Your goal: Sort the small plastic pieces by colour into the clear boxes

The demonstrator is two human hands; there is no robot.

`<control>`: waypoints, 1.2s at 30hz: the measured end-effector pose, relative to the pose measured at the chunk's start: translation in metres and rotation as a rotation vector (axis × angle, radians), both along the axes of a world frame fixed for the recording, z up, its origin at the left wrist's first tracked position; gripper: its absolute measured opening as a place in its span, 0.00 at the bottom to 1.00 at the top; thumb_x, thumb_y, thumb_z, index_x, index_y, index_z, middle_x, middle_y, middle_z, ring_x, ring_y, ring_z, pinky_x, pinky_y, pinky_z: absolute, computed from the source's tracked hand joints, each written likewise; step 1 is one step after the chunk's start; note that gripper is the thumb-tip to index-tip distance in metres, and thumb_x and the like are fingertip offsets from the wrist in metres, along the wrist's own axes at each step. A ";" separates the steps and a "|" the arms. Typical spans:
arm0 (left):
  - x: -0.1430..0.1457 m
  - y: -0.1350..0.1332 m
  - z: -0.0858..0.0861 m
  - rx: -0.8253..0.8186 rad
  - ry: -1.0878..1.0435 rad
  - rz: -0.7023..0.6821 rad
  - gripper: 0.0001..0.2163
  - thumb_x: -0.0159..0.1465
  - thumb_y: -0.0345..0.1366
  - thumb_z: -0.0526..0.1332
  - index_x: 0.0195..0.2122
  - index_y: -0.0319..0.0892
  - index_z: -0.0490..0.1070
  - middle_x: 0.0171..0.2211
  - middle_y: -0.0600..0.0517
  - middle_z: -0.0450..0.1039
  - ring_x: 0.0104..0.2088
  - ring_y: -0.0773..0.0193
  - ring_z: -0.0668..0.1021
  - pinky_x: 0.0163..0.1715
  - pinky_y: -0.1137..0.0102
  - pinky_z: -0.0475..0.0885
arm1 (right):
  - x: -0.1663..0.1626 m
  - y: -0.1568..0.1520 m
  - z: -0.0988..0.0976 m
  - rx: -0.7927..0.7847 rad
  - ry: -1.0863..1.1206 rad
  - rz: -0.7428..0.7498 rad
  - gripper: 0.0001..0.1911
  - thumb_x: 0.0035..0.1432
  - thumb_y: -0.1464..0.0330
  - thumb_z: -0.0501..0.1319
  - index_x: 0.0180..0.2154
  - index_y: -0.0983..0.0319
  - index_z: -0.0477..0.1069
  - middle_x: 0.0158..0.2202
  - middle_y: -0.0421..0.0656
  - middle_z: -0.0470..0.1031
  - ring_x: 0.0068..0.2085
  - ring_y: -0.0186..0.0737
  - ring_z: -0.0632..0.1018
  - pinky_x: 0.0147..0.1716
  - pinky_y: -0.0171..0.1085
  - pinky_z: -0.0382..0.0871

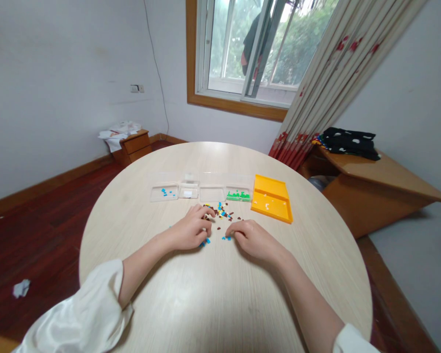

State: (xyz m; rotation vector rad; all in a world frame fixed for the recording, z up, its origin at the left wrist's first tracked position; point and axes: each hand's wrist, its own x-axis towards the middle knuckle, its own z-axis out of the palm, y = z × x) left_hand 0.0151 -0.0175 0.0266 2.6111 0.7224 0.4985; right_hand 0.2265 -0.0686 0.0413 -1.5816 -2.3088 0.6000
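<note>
Hands (191, 230) curled over bricks (220, 212).

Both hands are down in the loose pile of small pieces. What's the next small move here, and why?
Probably lift a blue piece with the left hand and drop it in the clear box of blue pieces. Blue bits lie right under that hand's fingertips, the mixed pile sits just ahead, and the boxes behind look sorted by colour: one blue, one green. The right hand rests by more blue bits.

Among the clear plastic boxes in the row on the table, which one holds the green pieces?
The rightmost clear box, directly beside the orange tray. It holds green pieces; the leftmost box holds a few blue ones.
</note>
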 end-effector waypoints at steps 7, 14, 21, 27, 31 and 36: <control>-0.001 0.002 -0.004 0.030 -0.030 0.015 0.16 0.53 0.21 0.53 0.37 0.43 0.75 0.49 0.47 0.61 0.51 0.55 0.62 0.54 0.57 0.59 | 0.000 -0.002 0.006 -0.054 -0.119 -0.055 0.19 0.53 0.78 0.49 0.33 0.61 0.78 0.34 0.45 0.79 0.38 0.38 0.77 0.40 0.34 0.66; 0.000 -0.002 -0.003 0.009 0.082 -0.063 0.21 0.52 0.25 0.57 0.46 0.48 0.73 0.54 0.46 0.57 0.52 0.50 0.61 0.53 0.51 0.57 | 0.002 0.001 -0.002 0.017 0.046 -0.027 0.20 0.54 0.77 0.47 0.36 0.61 0.77 0.37 0.43 0.79 0.40 0.37 0.76 0.43 0.35 0.66; -0.002 0.000 0.002 0.031 0.065 -0.060 0.08 0.55 0.25 0.56 0.25 0.40 0.74 0.53 0.47 0.60 0.52 0.52 0.62 0.53 0.55 0.58 | 0.011 0.009 -0.011 0.022 -0.011 -0.111 0.18 0.54 0.78 0.48 0.33 0.62 0.76 0.35 0.44 0.79 0.39 0.38 0.76 0.42 0.35 0.66; -0.008 0.012 -0.002 0.101 -0.053 0.118 0.10 0.57 0.24 0.52 0.25 0.40 0.71 0.46 0.48 0.65 0.45 0.57 0.64 0.48 0.58 0.60 | 0.003 0.008 -0.018 0.023 0.024 -0.066 0.21 0.55 0.78 0.47 0.39 0.61 0.76 0.41 0.44 0.79 0.43 0.38 0.77 0.46 0.36 0.67; -0.014 0.023 -0.010 0.157 -0.108 0.283 0.11 0.54 0.22 0.51 0.26 0.40 0.72 0.45 0.48 0.65 0.45 0.57 0.64 0.48 0.58 0.60 | -0.003 0.007 -0.018 0.038 0.035 0.017 0.25 0.54 0.79 0.47 0.48 0.58 0.73 0.49 0.40 0.76 0.50 0.37 0.75 0.52 0.38 0.64; -0.020 0.031 -0.011 0.163 -0.062 0.363 0.11 0.55 0.24 0.51 0.22 0.39 0.71 0.44 0.47 0.65 0.45 0.56 0.64 0.48 0.57 0.60 | -0.004 0.007 -0.018 0.048 -0.076 0.003 0.24 0.55 0.79 0.48 0.47 0.59 0.73 0.47 0.42 0.77 0.48 0.39 0.76 0.50 0.38 0.66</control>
